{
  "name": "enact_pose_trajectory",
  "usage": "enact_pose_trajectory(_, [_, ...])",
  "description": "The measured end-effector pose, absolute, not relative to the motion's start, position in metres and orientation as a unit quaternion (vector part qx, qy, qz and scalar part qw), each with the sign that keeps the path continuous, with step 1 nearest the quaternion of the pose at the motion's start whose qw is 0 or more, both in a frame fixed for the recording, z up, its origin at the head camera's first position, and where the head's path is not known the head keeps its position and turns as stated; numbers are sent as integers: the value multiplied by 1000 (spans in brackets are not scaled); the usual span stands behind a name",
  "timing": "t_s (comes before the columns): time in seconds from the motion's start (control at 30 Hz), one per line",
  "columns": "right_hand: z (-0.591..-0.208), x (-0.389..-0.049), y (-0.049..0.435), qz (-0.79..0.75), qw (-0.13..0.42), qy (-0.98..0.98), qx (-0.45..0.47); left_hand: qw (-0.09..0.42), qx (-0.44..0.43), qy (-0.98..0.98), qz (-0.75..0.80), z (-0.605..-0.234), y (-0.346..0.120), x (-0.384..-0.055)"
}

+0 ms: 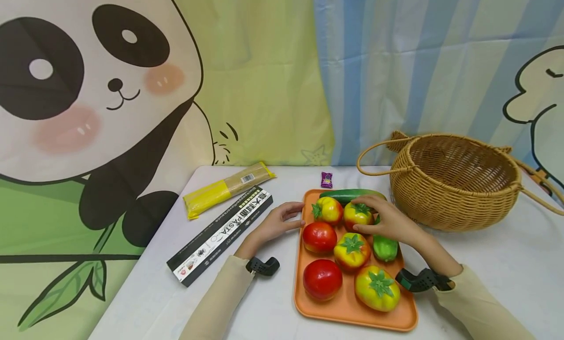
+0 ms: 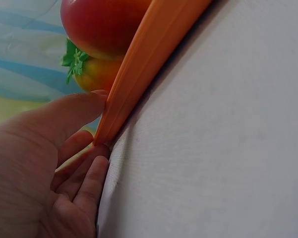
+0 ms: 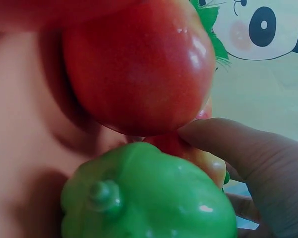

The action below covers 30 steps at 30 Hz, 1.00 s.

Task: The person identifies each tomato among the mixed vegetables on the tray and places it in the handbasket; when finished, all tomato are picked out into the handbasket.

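Observation:
An orange tray [image 1: 352,320] bears several toy vegetables. My right hand [image 1: 392,220] grips a yellow-red tomato [image 1: 356,216] with a green leafy top near the tray's far right, fingers over its top and thumb at its near side. Beside that hand lies a green pepper [image 3: 149,193]; a cucumber [image 1: 345,195] lies along the far edge. At the tray's left rim, my left hand [image 1: 277,224] touches the edge with loosely bent fingers, and its thumb [image 2: 82,109] lies against the rim. Other leafy tomatoes [image 1: 377,288] and two plain red tomatoes [image 1: 322,279] fill the tray's left and near parts.
Right of the tray stands a wicker basket [image 1: 454,203] with handles. On the left lie a black-and-white pasta box [image 1: 220,236] and a yellow pack of noodles [image 1: 229,188]. A small purple packet [image 1: 326,180] sits behind the tray, before the printed curtain [image 1: 264,85].

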State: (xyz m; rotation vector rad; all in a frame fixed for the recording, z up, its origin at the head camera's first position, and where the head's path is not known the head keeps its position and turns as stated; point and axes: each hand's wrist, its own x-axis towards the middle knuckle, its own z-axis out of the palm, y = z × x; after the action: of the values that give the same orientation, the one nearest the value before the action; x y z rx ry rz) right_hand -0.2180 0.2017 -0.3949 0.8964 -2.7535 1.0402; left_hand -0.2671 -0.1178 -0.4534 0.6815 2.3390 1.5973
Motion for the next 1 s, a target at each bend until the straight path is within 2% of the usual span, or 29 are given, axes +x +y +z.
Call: enact_pose_trajectory(1.0, [-391, -218, 203, 327, 58, -899, 285, 108, 231, 802, 541, -451, -118, -266])
